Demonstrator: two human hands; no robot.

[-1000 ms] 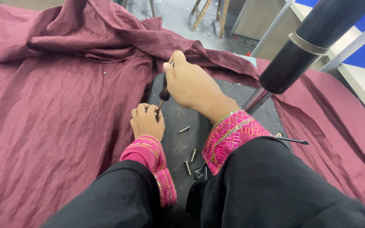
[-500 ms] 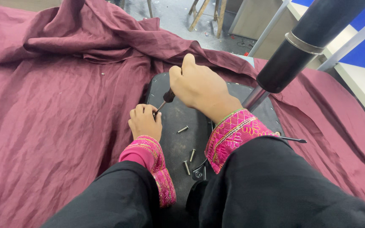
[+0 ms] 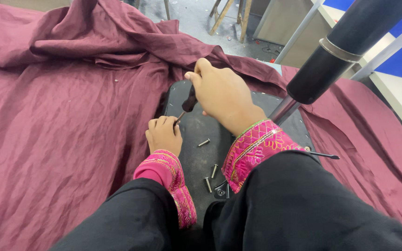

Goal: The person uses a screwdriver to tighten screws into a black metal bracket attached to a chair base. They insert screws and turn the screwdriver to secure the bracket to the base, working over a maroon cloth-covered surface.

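Right hand (image 3: 224, 95) is gripping the black handle of a slim metal-shafted screwdriver (image 3: 188, 103), fingers wrapped tight around it. Its long axis is slanting down and leftward, tip pointing at the left hand (image 3: 163, 134), which is curling closed at the tip; what it pinches is hidden. Both are working over a dark flat plate (image 3: 201, 130) amid maroon cloth (image 3: 61, 116); loose short silver screws (image 3: 204, 142) are lying near the wrists.

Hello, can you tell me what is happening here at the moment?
A person works on a dark flat panel that lies on maroon cloth. The right hand grips a black-handled screwdriver, tilted, with its tip down at the left hand, which is closed on the panel. Several loose screws lie on the panel nearby.
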